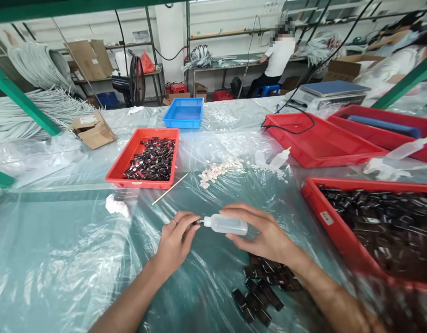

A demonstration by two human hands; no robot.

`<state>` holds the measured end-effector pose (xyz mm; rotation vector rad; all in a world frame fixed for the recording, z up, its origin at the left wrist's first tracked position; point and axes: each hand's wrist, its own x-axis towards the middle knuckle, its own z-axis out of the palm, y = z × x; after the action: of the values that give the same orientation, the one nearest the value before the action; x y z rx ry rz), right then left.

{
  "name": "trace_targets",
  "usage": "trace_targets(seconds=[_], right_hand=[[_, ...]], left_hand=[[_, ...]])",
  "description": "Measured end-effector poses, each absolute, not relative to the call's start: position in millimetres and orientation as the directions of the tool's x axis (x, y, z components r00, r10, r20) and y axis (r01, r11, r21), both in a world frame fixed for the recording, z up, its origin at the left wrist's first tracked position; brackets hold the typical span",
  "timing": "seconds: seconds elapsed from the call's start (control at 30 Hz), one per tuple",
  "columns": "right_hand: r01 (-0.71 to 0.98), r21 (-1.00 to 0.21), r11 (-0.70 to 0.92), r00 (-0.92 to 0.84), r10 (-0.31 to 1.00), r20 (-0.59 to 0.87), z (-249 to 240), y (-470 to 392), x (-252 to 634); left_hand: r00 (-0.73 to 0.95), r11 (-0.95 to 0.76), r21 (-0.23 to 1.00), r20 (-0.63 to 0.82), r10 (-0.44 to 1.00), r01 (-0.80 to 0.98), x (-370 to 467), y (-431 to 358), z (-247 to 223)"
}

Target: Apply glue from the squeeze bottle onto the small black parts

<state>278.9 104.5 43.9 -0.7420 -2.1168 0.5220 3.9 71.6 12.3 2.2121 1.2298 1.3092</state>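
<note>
The right hand has its grip clamped on a small translucent squeeze bottle, held sideways just above the bench, nozzle pointing at the left hand. The left grip is pinched together on a tiny dark part that touches the nozzle tip; the fingers hide most of it, so its shape cannot be made out. A ring shows on one left finger.

Just under the right wrist lies a loose pile of dark flat pieces, partly covered by the forearm and blurred toward the bottom edge. Right of the grip, a big red bin of similar dark pieces is cut off by the frame; a white sticker on its wall is too small to read. Beyond the left grip sit a thin wooden stick, a heap of small white bits and a red tray of dark pieces; its front wall bears white markings that cannot be read. Left of the grip lies a crumpled white wad.

Far beyond, a cardboard box carries a white label, unreadable. A second squeeze bottle lies by another red tray, with a blue tray further off. A seated person works at a distant table, back turned.
</note>
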Motion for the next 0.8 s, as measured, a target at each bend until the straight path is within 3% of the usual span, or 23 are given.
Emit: trace_targets(seconds=[0.17, 0.5, 0.8], right_hand=[[0.311, -0.578, 0.754, -0.484, 0.650, 0.586, 46, 98, 277], [0.319, -0.440, 0.839, -0.475, 0.544, 0.692, 53, 86, 272], [0.318, -0.438, 0.841, -0.482, 0.542, 0.689, 53, 86, 272]], left_hand=[[0.240, -0.604, 0.585, 0.581, 0.778, 0.541, 5, 72, 9], [0.276, -0.639, 0.522, 0.611, 0.742, 0.564, 8, 73, 18], [0.285, -0.657, 0.524, 0.621, 0.731, 0.543, 8, 74, 19]])
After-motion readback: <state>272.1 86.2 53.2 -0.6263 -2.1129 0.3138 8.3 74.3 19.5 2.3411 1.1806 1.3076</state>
